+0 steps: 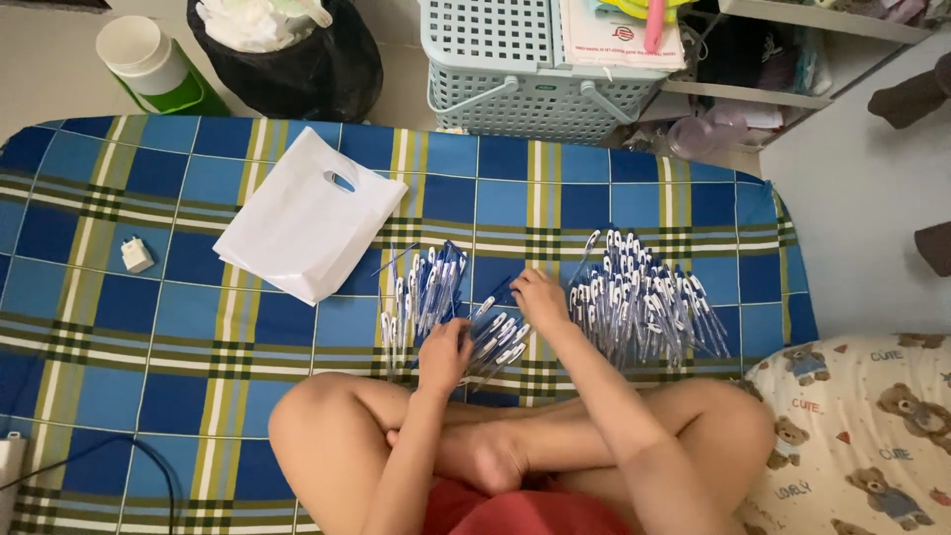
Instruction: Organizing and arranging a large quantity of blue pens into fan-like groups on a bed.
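Well, 2 hands [443,355] [541,297] on middle of 3 pen piles [500,339].

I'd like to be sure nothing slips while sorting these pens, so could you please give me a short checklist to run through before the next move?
1. Left hand has a hold on the small bundle of pens: ok, fingers rest on it.
2. Right hand is at the same bundle's far end: ok.
3. Left pile of pens lies apart from the bundle: ok.
4. Right pile of pens is well in from the edge of the checked blanket: ok.
5. White plastic bag lies flat, its handle hole visible: ok.
6. Pens in the bundle all point one way: cannot tell.
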